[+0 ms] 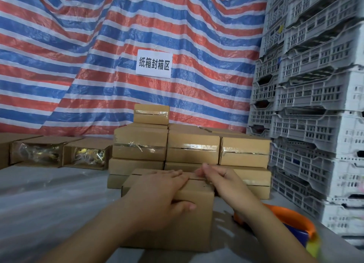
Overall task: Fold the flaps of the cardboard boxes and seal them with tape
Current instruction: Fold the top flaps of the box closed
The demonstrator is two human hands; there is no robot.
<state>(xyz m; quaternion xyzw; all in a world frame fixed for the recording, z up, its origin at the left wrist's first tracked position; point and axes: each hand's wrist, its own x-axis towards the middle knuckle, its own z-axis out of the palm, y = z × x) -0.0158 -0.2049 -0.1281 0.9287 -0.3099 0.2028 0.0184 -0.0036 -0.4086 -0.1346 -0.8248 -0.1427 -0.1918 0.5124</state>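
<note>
Pressing box [194, 219] flaps: left hand [157, 191], right hand [220, 181].

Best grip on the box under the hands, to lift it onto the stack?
Probably the two short side walls of the box, one hand from each side. The left hand and right hand press its closed flaps; sealed boxes crowd its far side.

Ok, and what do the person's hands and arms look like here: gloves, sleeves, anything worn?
Both are bare. The left hand and right hand wear no gloves, and no rings show on the visible fingers. Both forearms are uncovered to the bottom edge of the picture, with no sleeve, watch or bracelet in view. The fingernails that show look short and unpainted.
</note>
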